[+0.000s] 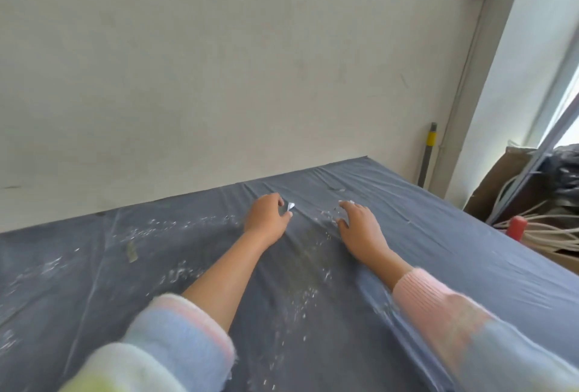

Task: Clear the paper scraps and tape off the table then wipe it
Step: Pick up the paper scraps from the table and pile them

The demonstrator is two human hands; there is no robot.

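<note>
A table under a wrinkled dark blue-grey cover [438, 235] fills the lower view. Small white paper scraps [300, 297] are strewn over its middle and left. My left hand [266, 216] reaches toward the far edge, its thumb and fingers pinched on a small white scrap [290, 206]. To its right, my right hand [360, 225] lies palm down on the cover with fingers spread, among more white bits [326, 214]. A short brownish strip of tape [131, 252] lies on the left part of the cover.
A pale wall [219, 78] stands right behind the table's far edge. Off the right edge are a cardboard box [501, 187], coiled white cables [548, 231], a red object [517, 227] and a grey pole with a yellow band [429, 153].
</note>
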